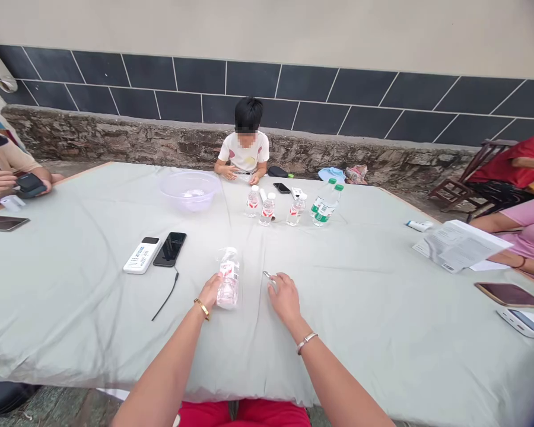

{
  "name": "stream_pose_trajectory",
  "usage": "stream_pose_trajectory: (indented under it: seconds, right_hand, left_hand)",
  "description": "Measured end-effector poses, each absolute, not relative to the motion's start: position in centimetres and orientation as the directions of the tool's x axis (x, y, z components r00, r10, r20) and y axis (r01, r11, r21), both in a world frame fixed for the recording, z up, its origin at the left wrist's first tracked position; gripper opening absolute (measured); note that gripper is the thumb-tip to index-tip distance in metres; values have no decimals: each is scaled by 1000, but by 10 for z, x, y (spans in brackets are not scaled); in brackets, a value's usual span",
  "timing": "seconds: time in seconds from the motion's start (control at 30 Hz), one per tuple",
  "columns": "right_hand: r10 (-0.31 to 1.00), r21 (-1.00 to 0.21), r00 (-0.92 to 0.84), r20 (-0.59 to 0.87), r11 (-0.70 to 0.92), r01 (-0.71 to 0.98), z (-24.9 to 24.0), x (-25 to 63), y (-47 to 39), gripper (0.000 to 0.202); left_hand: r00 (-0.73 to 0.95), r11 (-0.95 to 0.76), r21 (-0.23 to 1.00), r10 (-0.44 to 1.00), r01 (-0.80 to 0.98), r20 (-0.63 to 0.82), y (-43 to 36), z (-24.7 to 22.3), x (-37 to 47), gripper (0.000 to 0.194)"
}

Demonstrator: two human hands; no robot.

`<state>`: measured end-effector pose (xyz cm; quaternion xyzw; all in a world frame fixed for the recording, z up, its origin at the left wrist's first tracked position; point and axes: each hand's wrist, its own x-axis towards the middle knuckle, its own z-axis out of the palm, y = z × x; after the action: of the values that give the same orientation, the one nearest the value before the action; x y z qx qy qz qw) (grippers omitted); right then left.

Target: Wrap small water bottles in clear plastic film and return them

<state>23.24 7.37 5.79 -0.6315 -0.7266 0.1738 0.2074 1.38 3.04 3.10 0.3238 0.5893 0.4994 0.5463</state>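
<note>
A clear plastic water bottle (228, 281) with a red and white label stands on the table, with what looks like thin clear plastic around its top. My left hand (210, 292) is closed on the bottle's left side; part of the fingers is behind it. To the right of the bottle, my right hand (285, 299) rests low over the cloth, fingers curled. A small silver metal piece (267, 275) sticks out from its fingertips; too little shows to tell its kind.
Beyond my hands stand several water bottles (267, 210) and two green-capped bottles (326, 206). A purple basin (190, 188) is at the far left of centre. A white power bank (142, 256) and black phone (169, 249) lie left. Other people sit around; papers (460, 244) lie right.
</note>
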Motion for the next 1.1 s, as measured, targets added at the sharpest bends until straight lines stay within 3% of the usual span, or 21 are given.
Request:
stream_pose_trajectory:
  seconds: [0.1,0.17,0.27,0.43,0.63,0.8,1.1]
  right_hand:
    - [971,-857,-228,-70,58,512,66,190,63,47]
    - [945,-958,-302,-128,-40,283,69,168,58,50]
    - [940,-992,-319,-122,-122,20,67,155,53,51]
    - [906,-914,-367,-211,-316,-255,61,165,45,50]
    - [890,-807,-352,-289,-425,-410,60,174,41,32]
    - [853,-728,-432,-293,-492,-478,57,178,39,23]
    - [860,-816,-438,-261,-439,-376,58,184,33,40]
  left_hand:
    - [-353,153,988,925,5,-141,24,29,27,49]
    - [-432,121,983,901,137,-50,21,28,36,51]
    - [-481,51,974,874,220,62,18,29,47,45]
    - [-531,10,994,846,106,48,19,35,56,24]
    - [-545,-9,1000,838,9,13,20,45,66,32]
    - [-510,27,985,853,-172,-112,17,50,69,33]
    - [-448,75,993,894,94,-25,22,57,56,36]
